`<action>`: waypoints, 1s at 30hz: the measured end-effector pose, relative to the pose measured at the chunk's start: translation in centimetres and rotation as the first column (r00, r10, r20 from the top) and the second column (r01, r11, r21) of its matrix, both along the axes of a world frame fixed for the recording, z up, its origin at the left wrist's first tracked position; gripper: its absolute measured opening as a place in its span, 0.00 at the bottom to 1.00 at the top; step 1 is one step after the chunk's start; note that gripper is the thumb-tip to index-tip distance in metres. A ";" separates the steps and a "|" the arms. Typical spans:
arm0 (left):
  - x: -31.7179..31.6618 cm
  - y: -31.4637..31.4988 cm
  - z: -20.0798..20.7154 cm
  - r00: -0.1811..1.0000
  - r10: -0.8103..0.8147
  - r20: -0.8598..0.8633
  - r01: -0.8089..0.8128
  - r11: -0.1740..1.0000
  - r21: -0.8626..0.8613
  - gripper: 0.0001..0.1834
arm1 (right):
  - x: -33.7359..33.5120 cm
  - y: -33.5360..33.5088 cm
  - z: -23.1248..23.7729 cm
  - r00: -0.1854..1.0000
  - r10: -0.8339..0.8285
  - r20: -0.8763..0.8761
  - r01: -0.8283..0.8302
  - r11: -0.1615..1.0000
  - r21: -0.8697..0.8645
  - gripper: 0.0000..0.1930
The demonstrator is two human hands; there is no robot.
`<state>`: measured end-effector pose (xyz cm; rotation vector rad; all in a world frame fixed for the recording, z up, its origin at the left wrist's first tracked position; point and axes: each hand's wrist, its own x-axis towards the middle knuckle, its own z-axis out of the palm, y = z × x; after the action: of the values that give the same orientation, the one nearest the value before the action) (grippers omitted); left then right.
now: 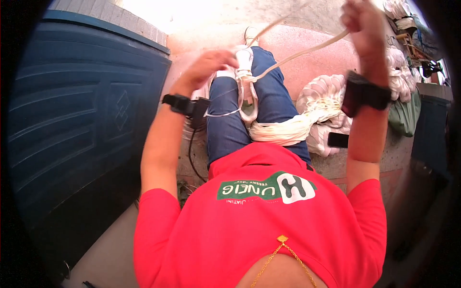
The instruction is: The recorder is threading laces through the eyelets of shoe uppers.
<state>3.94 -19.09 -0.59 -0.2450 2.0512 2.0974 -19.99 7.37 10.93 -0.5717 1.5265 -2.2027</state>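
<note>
A pale sneaker (248, 111) lies between my thighs, its opening toward me and a green patch showing inside. One cream shoelace (302, 56) runs from its eyelets up to my right hand (357, 21), raised at the top right and closed round the lace. Another strand (276, 24) slants up from the shoe's far part; where its end goes I cannot make out. My left hand (211, 67) hovers just left of the shoe, somewhat blurred, fingers stretched toward it and nothing visible in them. Across my right thigh rests a thick bundle of cream laces (281, 130).
Bagged pale shoes (319, 93) sit on the ground to my right, with a dark phone (338, 140) by them. Farther right are a green sack (406, 115) and more bundles. A blue panelled door (91, 96) stands close on the left. A black cable (191, 153) hangs from my left wrist strap.
</note>
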 end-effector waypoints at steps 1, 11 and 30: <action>1.6 -2.2 0.9 0.986 0.165 0.002 -0.163 0.975 0.149 0.13 | 3.6 -2.0 -1.8 0.966 -0.176 -0.191 0.220 0.944 0.244 0.07; 9.5 -16.8 11.0 0.559 0.827 -0.062 -0.718 0.521 0.462 0.11 | 22.1 -4.5 -20.8 0.268 -0.036 0.963 -0.518 0.837 0.175 0.08; 2.5 5.0 -4.5 0.940 0.241 0.241 -0.112 0.886 -0.449 0.09 | 23.1 -4.8 -17.2 0.375 0.124 0.919 -0.428 0.902 0.052 0.07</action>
<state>6.47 -14.12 -5.09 -0.7894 2.3457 1.5405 3.14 2.61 -6.28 0.4355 0.9608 -1.4760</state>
